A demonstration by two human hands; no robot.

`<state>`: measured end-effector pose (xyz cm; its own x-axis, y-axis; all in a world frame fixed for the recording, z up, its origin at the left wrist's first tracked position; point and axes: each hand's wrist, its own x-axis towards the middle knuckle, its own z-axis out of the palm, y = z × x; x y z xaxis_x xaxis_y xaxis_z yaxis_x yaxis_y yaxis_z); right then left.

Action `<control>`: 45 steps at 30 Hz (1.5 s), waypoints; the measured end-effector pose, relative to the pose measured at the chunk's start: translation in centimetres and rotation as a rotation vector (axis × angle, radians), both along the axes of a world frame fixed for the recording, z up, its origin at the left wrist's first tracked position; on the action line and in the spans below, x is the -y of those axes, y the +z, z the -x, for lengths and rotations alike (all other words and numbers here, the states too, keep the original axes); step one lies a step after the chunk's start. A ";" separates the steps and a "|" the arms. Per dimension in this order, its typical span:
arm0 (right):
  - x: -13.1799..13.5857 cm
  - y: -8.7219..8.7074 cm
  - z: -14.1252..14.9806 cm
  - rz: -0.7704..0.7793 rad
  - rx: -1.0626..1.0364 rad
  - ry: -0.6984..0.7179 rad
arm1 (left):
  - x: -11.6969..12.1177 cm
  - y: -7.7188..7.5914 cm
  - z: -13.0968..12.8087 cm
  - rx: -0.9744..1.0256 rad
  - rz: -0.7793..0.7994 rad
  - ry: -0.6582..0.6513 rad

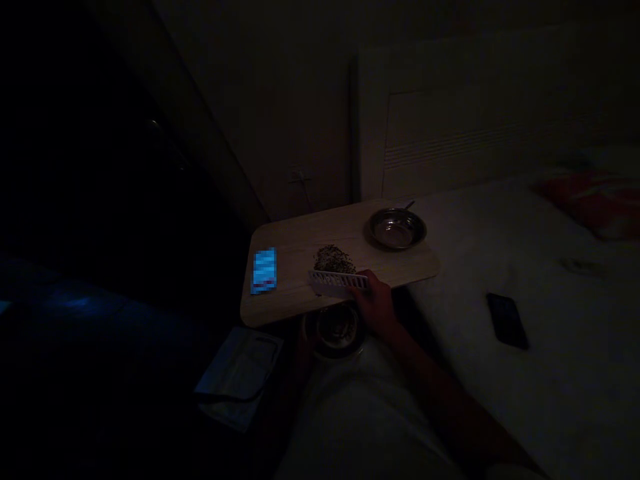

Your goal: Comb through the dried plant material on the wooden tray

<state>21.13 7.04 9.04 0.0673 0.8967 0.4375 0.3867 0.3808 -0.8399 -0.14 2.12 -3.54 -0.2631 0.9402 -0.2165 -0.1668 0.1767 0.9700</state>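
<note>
My right hand (377, 303) grips one end of a white slotted plastic strip (333, 285), a flat piece with a row of openings along its upper side. The strip stands on edge on the small wooden-topped table (295, 243), touching the near side of a heap of small dark and pale grains, seed-like (334, 259). Just below the table's front edge is a metal bowl (340, 330) with some bits inside. My left hand (307, 340), very dim, holds that bowl by its left side; its fingers are hardly visible.
A second metal bowl (397, 229) with a handle sticking out behind it stands at the table's back right. A lit phone (264, 270) lies at the left. Another phone (507, 320) rests on the bed (565, 387). A pale bag (240, 377) is lower left. The room is very dark.
</note>
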 end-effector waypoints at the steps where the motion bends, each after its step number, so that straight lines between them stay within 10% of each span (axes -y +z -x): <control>1: 0.0 -0.1 0.0 -0.004 -0.003 -0.003 | 0.1 0.2 -0.1 0.004 0.000 0.000; 45: -1.3 -2.9 0.1 0.071 -0.158 0.026 | 0.0 0.0 -0.3 0.050 -0.025 -0.023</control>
